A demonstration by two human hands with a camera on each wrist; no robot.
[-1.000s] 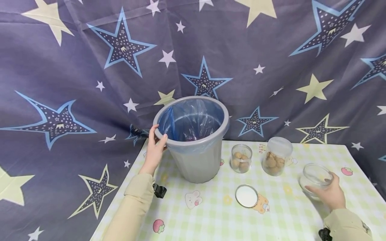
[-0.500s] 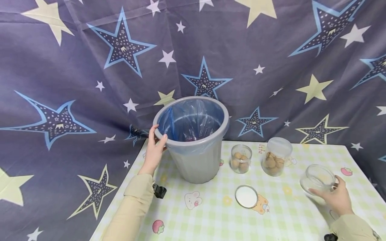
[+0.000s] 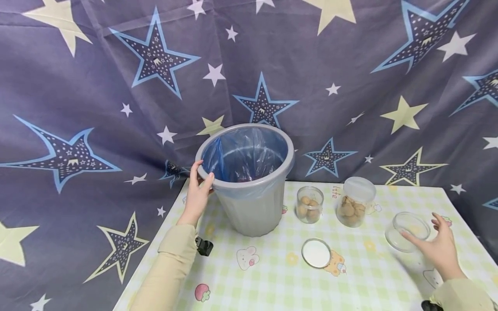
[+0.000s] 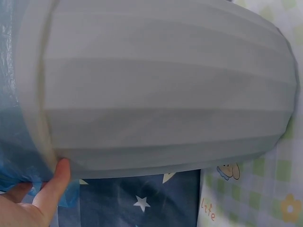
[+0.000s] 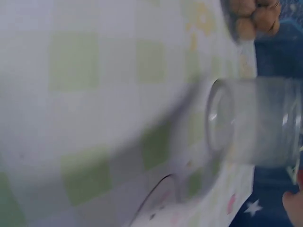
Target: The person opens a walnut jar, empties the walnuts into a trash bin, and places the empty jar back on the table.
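My left hand [image 3: 197, 196] grips the left side of the rim of a grey trash bin [image 3: 253, 211] lined with a blue plastic bag [image 3: 253, 151]. From the left wrist view, the thumb presses the ribbed wall just under that rim. On the right of the table stands an uncovered clear jar [image 3: 404, 242], upright, with nothing visible inside. Beside it my right hand [image 3: 441, 246] hovers with spread fingers, the thumb overlapping the jar's rim in the head view. In the right wrist view, fingertips show at the edge, near the jar's mouth.
A small clear jar [image 3: 310, 205] and a taller lidded jar [image 3: 355, 203] hold round brown items, possibly walnuts. A round white lid [image 3: 316, 253] lies flat in front of them. Behind the checked tabletop [image 3: 280, 285] hangs a starry curtain [image 3: 311, 56].
My right hand has let go of the clear jar and drawn slightly right, its fingers spreading. The left hand and the trash bin have stayed put.
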